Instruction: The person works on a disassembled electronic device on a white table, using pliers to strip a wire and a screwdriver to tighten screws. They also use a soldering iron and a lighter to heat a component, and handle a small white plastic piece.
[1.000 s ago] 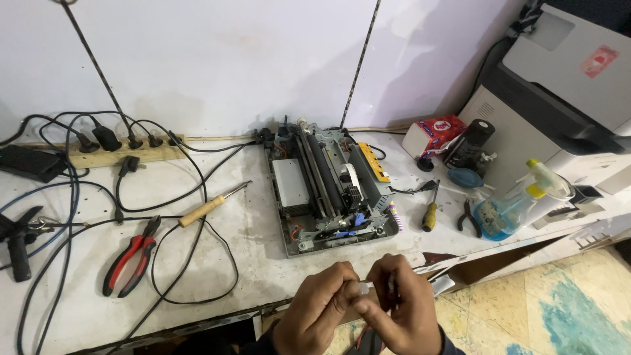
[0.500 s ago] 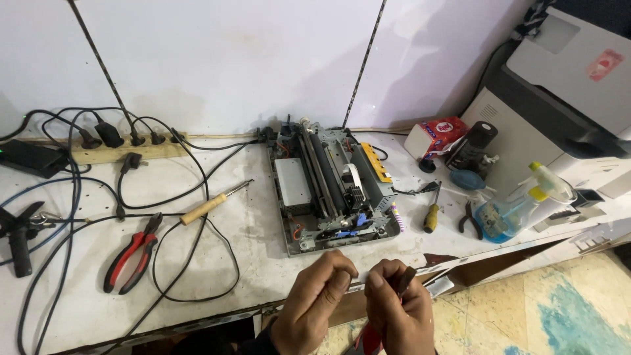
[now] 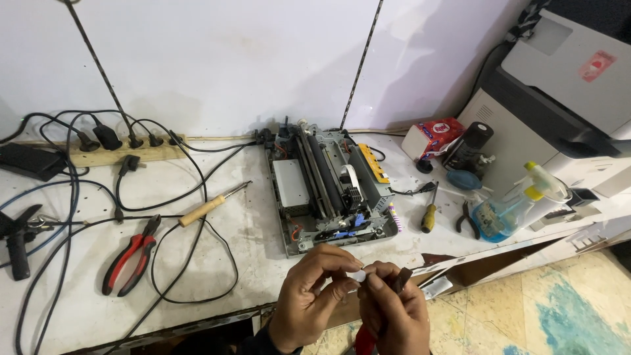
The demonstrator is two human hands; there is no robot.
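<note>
While raised together, hands (image 3: 351, 299) pinching small white piece (image 3: 358, 276), fingers curled.

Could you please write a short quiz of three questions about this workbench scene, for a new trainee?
1. True or false: the red-handled pliers lie to the right of the opened printer chassis.
2. What do the left hand and the right hand pinch between their fingertips?
A. a small white part
B. a spray bottle
C. a power plug
3. Which tool lies just right of the chassis, near the table edge?

Key
1. False: they lie to its left, among the black cables.
2. A, the small white part.
3. The yellow-handled screwdriver.
</note>
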